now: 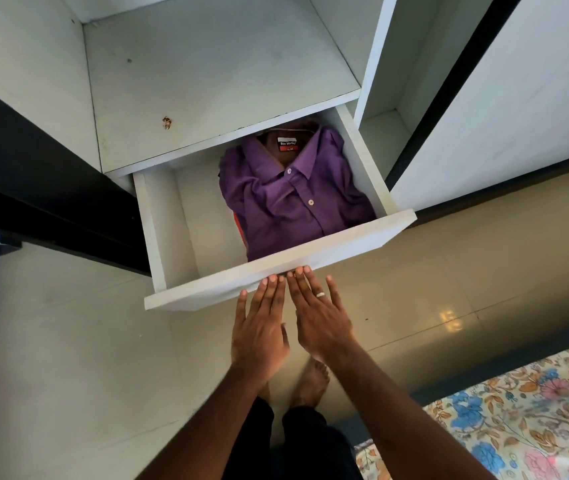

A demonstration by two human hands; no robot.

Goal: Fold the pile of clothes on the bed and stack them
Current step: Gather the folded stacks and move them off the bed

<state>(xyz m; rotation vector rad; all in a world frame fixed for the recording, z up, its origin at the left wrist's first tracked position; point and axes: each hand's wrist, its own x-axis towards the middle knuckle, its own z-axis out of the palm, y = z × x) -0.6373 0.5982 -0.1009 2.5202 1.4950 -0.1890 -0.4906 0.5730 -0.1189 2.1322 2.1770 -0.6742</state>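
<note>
A white wardrobe (206, 81) fills the upper half of the frame, its bare shelf (220, 84) marked by a small brown stain at the centre left. Below the shelf a white drawer (276, 275) stands pulled out over the floor. A white door panel (518, 109) with a dark edge angles across the upper right. Glossy pale floor tiles (432, 299) spread through the middle, catching a bright reflection at right. A floral bedsheet (535, 410) occupies the lower right corner. Dark trim crosses the left side.
</note>
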